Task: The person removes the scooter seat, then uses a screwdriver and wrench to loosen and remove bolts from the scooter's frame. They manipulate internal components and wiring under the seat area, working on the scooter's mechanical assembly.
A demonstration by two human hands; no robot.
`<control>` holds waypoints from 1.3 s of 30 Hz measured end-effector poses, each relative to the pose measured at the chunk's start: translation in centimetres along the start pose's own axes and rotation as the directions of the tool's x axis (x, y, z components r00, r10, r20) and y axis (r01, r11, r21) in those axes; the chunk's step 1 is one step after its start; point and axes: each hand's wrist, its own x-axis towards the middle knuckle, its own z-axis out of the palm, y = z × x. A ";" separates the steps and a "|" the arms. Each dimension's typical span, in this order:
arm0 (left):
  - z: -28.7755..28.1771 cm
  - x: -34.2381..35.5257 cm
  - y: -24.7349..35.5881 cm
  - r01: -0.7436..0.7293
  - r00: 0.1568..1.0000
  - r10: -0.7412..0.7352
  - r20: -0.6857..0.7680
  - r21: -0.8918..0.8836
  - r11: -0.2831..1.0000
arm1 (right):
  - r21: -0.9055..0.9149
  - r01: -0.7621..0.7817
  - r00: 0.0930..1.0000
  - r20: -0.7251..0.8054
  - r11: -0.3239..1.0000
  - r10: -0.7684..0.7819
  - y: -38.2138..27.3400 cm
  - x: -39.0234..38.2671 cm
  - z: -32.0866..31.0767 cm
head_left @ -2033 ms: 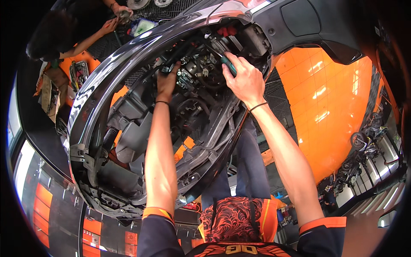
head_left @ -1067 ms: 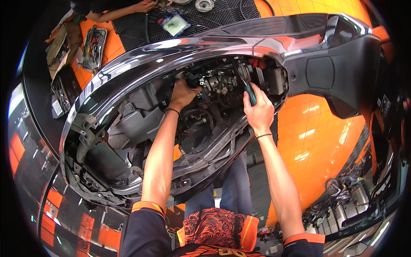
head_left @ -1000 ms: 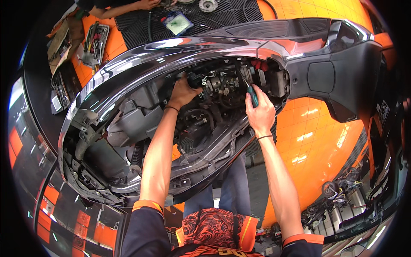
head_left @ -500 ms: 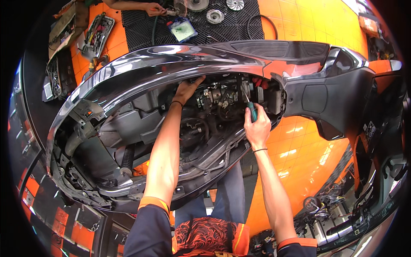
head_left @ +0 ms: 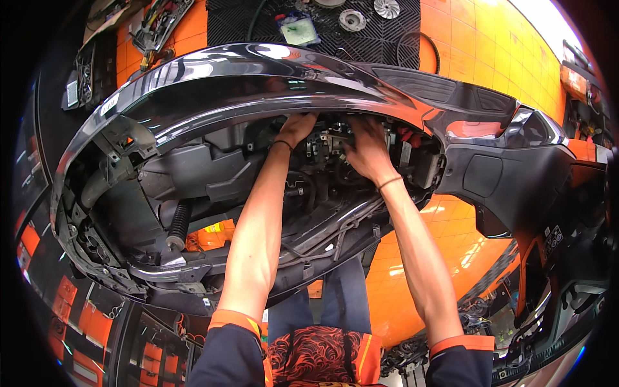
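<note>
A scooter with dark glossy body panels (head_left: 258,64) lies across the view, its inner frame and engine bay exposed. My left hand (head_left: 298,129) reaches in under the edge of the far side panel; its fingertips are hidden there. Close to its right is a cluster of metal and dark engine parts (head_left: 319,147). Over the right side of that cluster, my right hand (head_left: 371,151) points inward with the thumb apart from the fingers. Its fingertips run into shadow below the panel, and no tool shows in it.
Behind the scooter lies a black ribbed mat (head_left: 354,55) with a tray (head_left: 300,31), round metal parts (head_left: 352,20) and a black hose loop. A toolbox (head_left: 158,26) sits at the far left. The black shock absorber (head_left: 178,222) stands at the frame's near left.
My right hand has moved inward and left, under the far panel; the green-handled screwdriver it held is out of sight. The other person's hand has left the view, which has shifted slightly.
</note>
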 end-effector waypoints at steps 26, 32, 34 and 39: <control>-1.1 -3.3 3.2 -0.159 0.987 0.162 -0.004 0.147 0.976 | 0.106 -0.242 0.867 0.470 0.965 0.165 1.9 6.3 1.3; -2.1 -2.1 2.0 -0.233 0.972 0.225 0.074 0.129 0.964 | 0.069 -0.239 0.870 0.457 0.969 0.182 1.8 6.8 1.3; -1.8 -2.6 2.7 -0.228 0.973 0.223 0.053 0.126 0.965 | 0.032 -0.188 0.895 0.417 0.982 0.158 2.1 6.6 1.2; -1.3 -2.2 2.1 -0.012 0.999 0.028 -0.040 0.346 0.938 | -0.069 0.004 0.902 0.430 0.998 0.026 2.8 8.4 1.7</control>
